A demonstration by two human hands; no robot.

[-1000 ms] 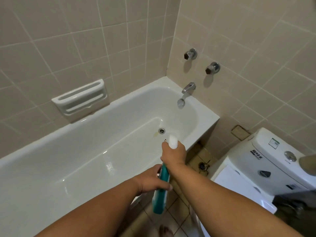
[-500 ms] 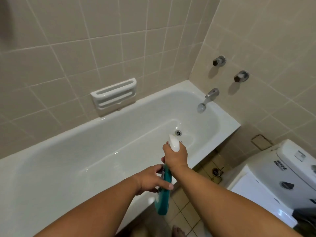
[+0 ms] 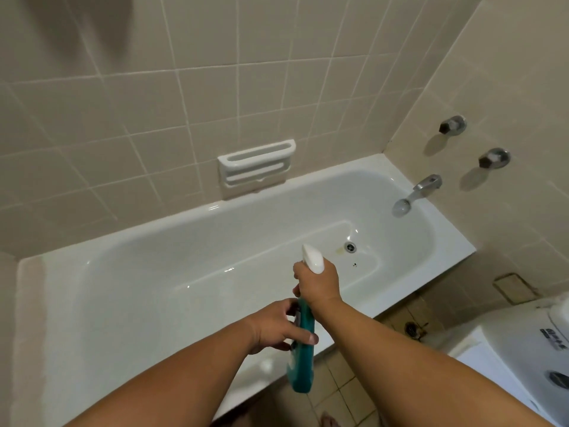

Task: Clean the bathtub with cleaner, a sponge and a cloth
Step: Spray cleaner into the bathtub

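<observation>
A teal spray bottle of cleaner (image 3: 303,362) with a white trigger head (image 3: 313,259) is held over the near rim of the white bathtub (image 3: 160,241). My right hand (image 3: 317,283) grips the bottle's neck just under the spray head, which points into the tub. My left hand (image 3: 277,326) holds the bottle's body from the left side, thumb across the front. The tub's drain (image 3: 350,247) lies beyond the spray head. No sponge or cloth is in view.
A chrome spout (image 3: 417,194) and two tap valves (image 3: 452,124) (image 3: 494,158) stick out of the right wall. A white soap holder (image 3: 257,163) is set in the back wall. A white toilet cistern (image 3: 529,343) stands at the right, with tiled floor (image 3: 345,389) below.
My view has swung left and up, so the tub's left end and more back wall show. Both hands keep the same hold on the bottle over the tub's rim.
</observation>
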